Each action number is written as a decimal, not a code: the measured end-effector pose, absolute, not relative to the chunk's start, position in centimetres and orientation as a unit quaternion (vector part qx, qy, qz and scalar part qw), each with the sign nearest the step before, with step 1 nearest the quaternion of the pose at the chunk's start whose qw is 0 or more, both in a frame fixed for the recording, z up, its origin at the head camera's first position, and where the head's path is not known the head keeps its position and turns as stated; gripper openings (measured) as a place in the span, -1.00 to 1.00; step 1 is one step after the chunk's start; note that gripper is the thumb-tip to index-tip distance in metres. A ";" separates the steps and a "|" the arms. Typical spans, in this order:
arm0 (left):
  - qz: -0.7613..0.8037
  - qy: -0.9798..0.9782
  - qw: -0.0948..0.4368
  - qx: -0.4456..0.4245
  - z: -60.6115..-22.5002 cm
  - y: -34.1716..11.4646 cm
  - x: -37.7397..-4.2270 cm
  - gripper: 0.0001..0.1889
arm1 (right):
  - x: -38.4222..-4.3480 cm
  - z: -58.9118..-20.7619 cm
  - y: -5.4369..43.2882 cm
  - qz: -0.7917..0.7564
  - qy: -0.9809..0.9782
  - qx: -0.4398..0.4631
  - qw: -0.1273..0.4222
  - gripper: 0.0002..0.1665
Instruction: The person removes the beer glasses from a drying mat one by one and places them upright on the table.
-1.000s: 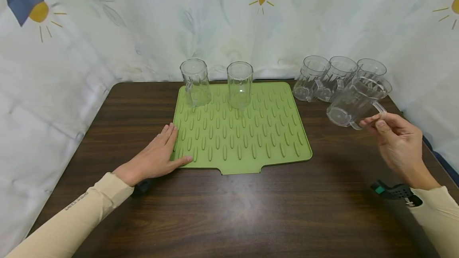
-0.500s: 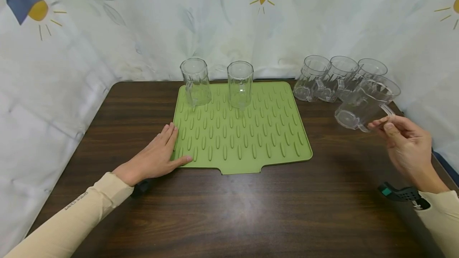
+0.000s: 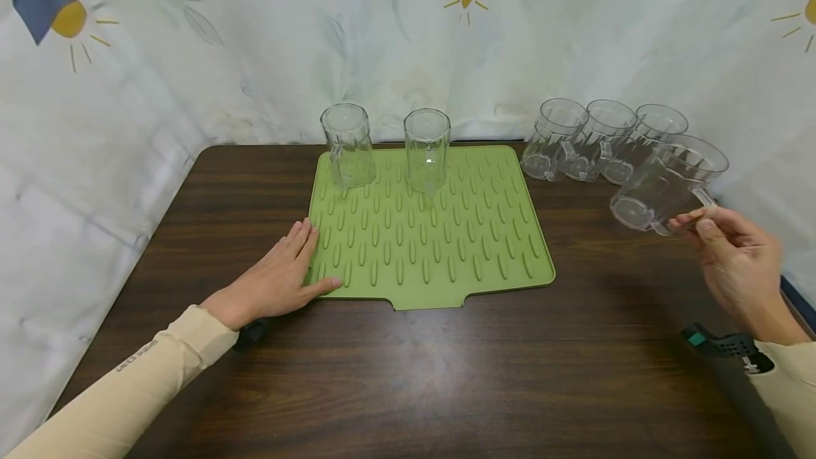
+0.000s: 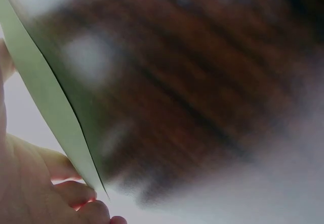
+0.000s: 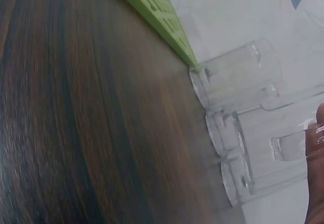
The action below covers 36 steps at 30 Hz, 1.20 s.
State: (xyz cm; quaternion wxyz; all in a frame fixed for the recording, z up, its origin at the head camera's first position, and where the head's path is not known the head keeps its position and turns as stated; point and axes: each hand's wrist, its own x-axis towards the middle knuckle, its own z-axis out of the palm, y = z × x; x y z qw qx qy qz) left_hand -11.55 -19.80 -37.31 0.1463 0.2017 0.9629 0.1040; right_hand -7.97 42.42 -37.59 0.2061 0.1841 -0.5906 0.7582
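My right hand [image 3: 739, 261] pinches the handle of a clear mug [image 3: 666, 186], which is held tilted above the table at the right. In the right wrist view this mug [image 5: 263, 148] overlaps the ones behind it, and only part of the hand shows at the edge. My left hand [image 3: 274, 275] rests with straight fingers on the left front corner of a green ridged mat [image 3: 408, 253]. Two clear mugs stand on the mat's back part, a left mug [image 3: 349, 147] with its handle toward the front and a right mug [image 3: 427, 151].
Three more clear mugs stand in a row at the table's back right: a left one [image 3: 551, 140], a middle one [image 3: 599, 140] and a right one [image 3: 656, 119] partly behind the held mug. A white patterned curtain [image 3: 268, 55] hangs behind the dark wooden table [image 3: 414, 388].
My right hand has moved to the right with the tilted mug, exposing more of the rightmost standing mug. The left hand, the mat and the standing mugs have stayed in place.
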 end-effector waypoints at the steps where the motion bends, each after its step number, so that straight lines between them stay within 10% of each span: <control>1: 0.104 0.963 0.146 0.201 -37.3 -19.8 -11.6 0.12 | -8.0 -37.6 42.5 0.757 -0.592 0.184 0.208 -0.65; 36: 0.104 0.962 0.148 0.205 -37.3 -19.7 -11.6 0.10 | -7.4 -39.1 45.4 0.723 -0.637 0.147 0.224 -0.65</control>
